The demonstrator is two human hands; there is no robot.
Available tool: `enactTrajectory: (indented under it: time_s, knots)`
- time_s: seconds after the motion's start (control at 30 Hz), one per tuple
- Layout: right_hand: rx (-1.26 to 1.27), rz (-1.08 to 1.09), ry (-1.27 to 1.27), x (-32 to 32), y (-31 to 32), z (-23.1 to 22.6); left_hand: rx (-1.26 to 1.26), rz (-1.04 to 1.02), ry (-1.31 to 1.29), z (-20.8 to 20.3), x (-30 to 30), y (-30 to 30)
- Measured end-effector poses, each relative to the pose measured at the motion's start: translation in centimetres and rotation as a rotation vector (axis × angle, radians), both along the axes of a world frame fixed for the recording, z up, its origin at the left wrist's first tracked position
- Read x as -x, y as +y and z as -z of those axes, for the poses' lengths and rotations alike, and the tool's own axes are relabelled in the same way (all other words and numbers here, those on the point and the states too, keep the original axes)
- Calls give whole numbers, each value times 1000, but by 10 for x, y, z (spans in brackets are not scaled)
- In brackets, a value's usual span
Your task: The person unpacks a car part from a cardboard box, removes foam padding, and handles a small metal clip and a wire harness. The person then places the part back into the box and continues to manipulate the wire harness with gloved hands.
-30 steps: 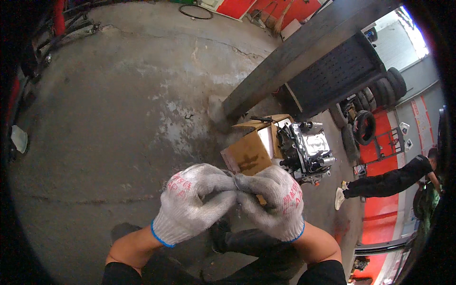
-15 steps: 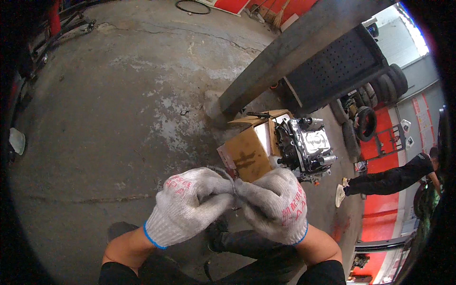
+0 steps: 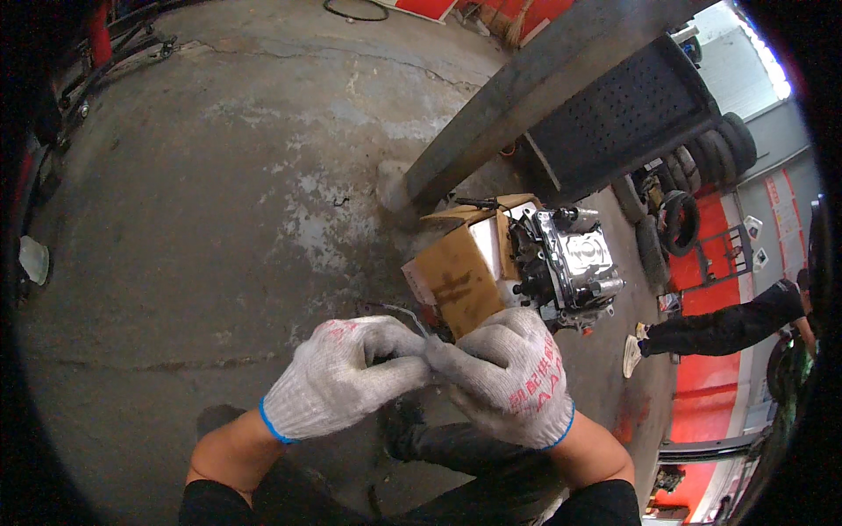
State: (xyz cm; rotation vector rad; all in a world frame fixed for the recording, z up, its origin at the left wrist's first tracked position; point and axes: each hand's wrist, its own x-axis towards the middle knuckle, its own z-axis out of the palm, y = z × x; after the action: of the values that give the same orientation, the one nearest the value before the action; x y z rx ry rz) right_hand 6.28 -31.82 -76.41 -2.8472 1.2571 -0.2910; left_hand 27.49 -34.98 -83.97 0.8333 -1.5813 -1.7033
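Observation:
My left hand [image 3: 346, 375], in a white knit glove with red print and a blue cuff, is closed in a pinch. My right hand [image 3: 509, 377], gloved alike, pinches too, its fingertips meeting the left's. A thin, curved, wire-like grey piece [image 3: 408, 311] rises from between the fingertips and bends to the left; its lower part is hidden by the gloves. Just beyond the right hand lies a metal and black mechanical assembly [image 3: 574, 259], against an open cardboard box [image 3: 456, 276].
A slanting steel post [image 3: 509, 105] stands behind the box, beside a black perforated panel [image 3: 623, 118]. Stacked tyres [image 3: 675, 219] line the right wall. Another person in dark clothes [image 3: 728, 324] is at the right. A black hoop [image 3: 355, 10] lies on the concrete floor [image 3: 193, 219].
Both hands stay together but have shifted slightly. The left fingers have a wider gap behind the pinch, and more of the thin curved piece shows above them.

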Motion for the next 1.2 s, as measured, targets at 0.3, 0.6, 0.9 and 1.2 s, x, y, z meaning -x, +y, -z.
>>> enactTrajectory:
  time_s: [0.3,0.6,0.9,1.2]
  knots:
    - [37,-78,6,-2,-1,2,-135,9,91,8,5,2]
    - [-33,-40,-60,-9,0,5,186,-129,43,17,6,7]
    - [-198,73,-268,-13,0,7,106,-194,199,24,8,10]
    - [-209,126,-375,-7,-1,11,-54,-128,220,19,2,5]
